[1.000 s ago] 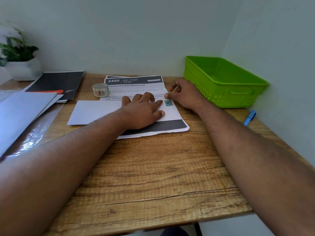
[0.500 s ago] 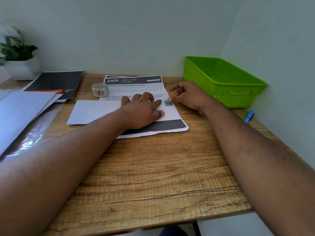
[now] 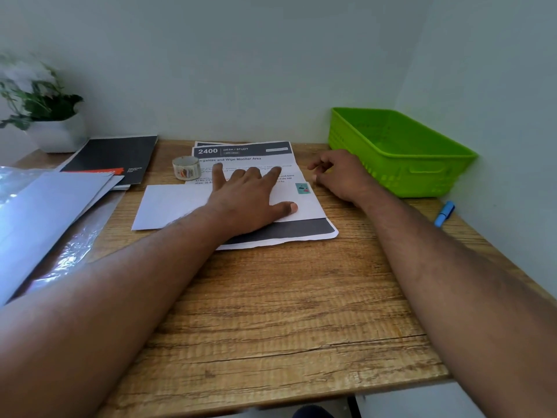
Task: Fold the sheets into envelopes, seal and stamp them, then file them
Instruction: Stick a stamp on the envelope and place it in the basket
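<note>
Right hand (image 3: 337,173) now off the stamp (image 3: 302,188), fingers loosely curled; left hand (image 3: 250,197) spread flat on envelope (image 3: 171,206)

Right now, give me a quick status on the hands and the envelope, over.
Left hand flat on envelope, pinning it. Right hand loose beside it, holding nothing. Stamp on envelope's right corner. Green basket unobstructed.

1. Soft, even daylight; shadows are faint.
2. Glare whitens the plastic sleeve (image 3: 57,260) at the left.
3. The plant (image 3: 36,98) is blurred.
4. Wide-angle bending stretches both forearms near the corners.
</note>
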